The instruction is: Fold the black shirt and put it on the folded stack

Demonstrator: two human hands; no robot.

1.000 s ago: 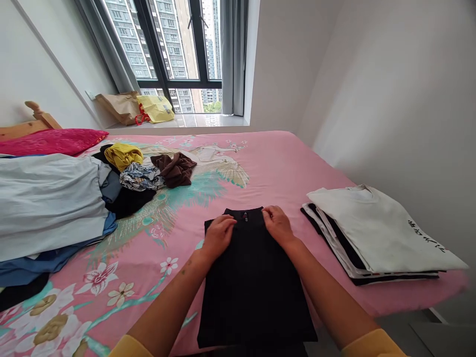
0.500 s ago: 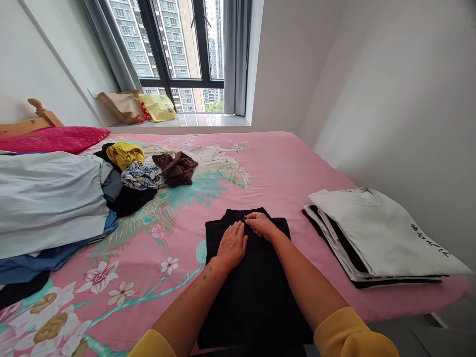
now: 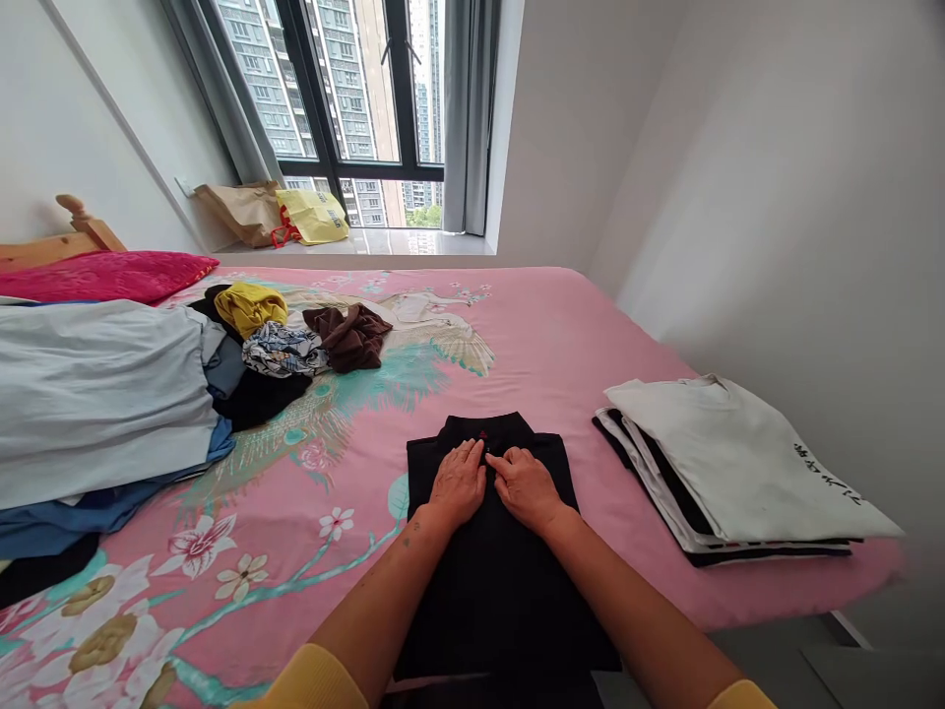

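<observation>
A black collared shirt (image 3: pixel 509 611) lies folded in front of me on the bed, its collar at the far end. A small red mark shows inside the collar. My left hand (image 3: pixel 459 483) rests flat on the shirt just below the collar, fingers together and stretched out. Beside it, my right hand (image 3: pixel 528 487) lies on the upper front, its index finger pointing at the neck opening and its thumb a little apart. Neither hand grips the cloth visibly.
Folded shirts with a white one (image 3: pixel 724 453) on top are stacked at right near the bed's edge. Rumpled brown cloth (image 3: pixel 348 337) and yellow cloth (image 3: pixel 251 308) lie back left. Light blue garments (image 3: pixel 103 394) are heaped left, near a red pillow (image 3: pixel 118 276).
My right hand has let go of its pinch at the collar and moved slightly toward me onto the shirt front. The left hand stays nearly in place.
</observation>
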